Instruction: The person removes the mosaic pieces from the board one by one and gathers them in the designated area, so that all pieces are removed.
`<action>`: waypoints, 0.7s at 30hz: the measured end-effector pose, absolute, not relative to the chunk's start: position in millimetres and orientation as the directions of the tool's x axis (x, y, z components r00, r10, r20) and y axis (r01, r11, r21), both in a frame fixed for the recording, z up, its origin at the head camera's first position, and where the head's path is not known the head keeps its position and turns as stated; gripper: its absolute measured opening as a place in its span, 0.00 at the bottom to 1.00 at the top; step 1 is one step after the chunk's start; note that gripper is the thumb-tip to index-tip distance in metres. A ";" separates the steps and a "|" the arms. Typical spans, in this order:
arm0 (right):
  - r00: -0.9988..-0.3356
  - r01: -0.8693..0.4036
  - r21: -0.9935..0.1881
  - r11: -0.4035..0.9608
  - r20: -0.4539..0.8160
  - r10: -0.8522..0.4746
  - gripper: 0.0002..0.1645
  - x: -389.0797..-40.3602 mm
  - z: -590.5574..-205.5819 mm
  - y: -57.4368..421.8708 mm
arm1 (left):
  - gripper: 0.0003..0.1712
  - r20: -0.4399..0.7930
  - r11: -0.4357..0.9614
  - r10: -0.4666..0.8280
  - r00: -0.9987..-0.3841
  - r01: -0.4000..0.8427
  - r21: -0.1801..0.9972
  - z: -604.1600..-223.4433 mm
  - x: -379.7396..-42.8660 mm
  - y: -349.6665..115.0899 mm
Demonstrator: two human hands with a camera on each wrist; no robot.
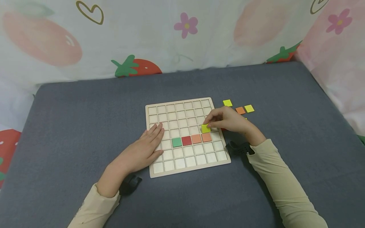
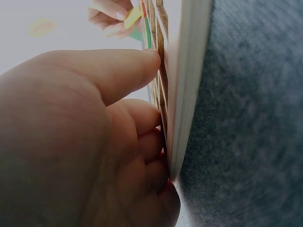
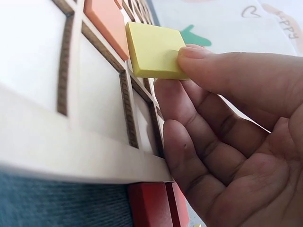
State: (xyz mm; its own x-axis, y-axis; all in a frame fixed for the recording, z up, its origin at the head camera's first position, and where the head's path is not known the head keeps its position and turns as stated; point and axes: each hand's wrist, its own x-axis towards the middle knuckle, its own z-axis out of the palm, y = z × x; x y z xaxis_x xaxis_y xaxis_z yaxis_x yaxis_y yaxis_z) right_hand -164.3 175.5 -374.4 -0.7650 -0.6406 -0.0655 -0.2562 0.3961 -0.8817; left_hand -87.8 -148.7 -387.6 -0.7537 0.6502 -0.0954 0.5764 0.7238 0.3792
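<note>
A wooden grid board (image 1: 189, 169) lies on the table. In one of its rows sit a green tile (image 1: 176, 142), a red tile (image 1: 186, 140) and two orange tiles (image 1: 206, 137), side by side. My right hand (image 1: 228, 119) pinches a yellow tile (image 3: 156, 49) between thumb and fingers, over the cell just behind the rightmost orange tile. That yellow tile appears tilted above the grid in the right wrist view. My left hand (image 1: 144, 148) rests with fairly straight fingers on the board's left side, its thumb at the edge cells.
Beyond the board's right edge lie loose yellow tiles (image 1: 249, 108) and an orange tile (image 1: 240, 110). Red tiles (image 3: 150, 203) lie beside the board, partly under my right hand. Dark grey cloth (image 1: 85, 126) covers the table, and a printed curtain (image 1: 214, 47) hangs behind it.
</note>
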 end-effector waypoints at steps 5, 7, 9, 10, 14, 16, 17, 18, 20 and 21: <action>-0.769 -0.249 -0.878 0.408 -0.077 -0.634 0.07 -164.0 -373.4 175.3 | 0.38 -0.099 0.725 0.648 -0.755 0.572 0.383 -388.2 -87.5 -149.0; -0.773 -0.245 -0.876 0.415 -0.082 -0.629 0.07 -163.9 -373.0 175.8 | 0.38 -0.102 0.726 0.647 -0.756 0.570 0.385 -388.7 -87.4 -149.2; -0.776 -0.240 -0.874 0.422 -0.088 -0.624 0.07 -163.9 -372.5 176.4 | 0.38 -0.102 0.726 0.647 -0.756 0.570 0.385 -389.0 -87.3 -149.2; -0.778 -0.239 -0.873 0.425 -0.090 -0.622 0.07 -164.0 -372.2 176.7 | 0.38 -0.101 0.726 0.647 -0.756 0.570 0.384 -389.1 -87.2 -149.3; -0.781 -0.241 -0.869 0.431 -0.091 -0.619 0.07 -164.8 -371.5 178.0 | 0.38 -0.096 0.724 0.648 -0.755 0.573 0.384 -388.8 -87.1 -149.2; -0.780 -0.243 -0.868 0.433 -0.090 -0.619 0.07 -165.1 -371.1 178.5 | 0.38 -0.094 0.724 0.649 -0.755 0.574 0.383 -388.4 -87.0 -149.1; -0.780 -0.244 -0.867 0.434 -0.090 -0.619 0.07 -165.3 -371.0 178.7 | 0.38 -0.093 0.723 0.649 -0.755 0.575 0.383 -388.2 -87.0 -149.0; -0.781 -0.245 -0.866 0.437 -0.091 -0.618 0.07 -165.4 -371.0 179.0 | 0.38 -0.093 0.723 0.649 -0.755 0.575 0.382 -388.2 -87.2 -149.0; -0.782 -0.245 -0.863 0.441 -0.093 -0.616 0.07 -165.6 -370.7 179.5 | 0.38 -0.096 0.724 0.649 -0.755 0.574 0.383 -388.0 -87.3 -149.1; -0.783 -0.245 -0.863 0.443 -0.094 -0.615 0.07 -165.7 -370.6 179.8 | 0.37 -0.097 0.725 0.648 -0.755 0.573 0.383 -388.3 -87.4 -149.3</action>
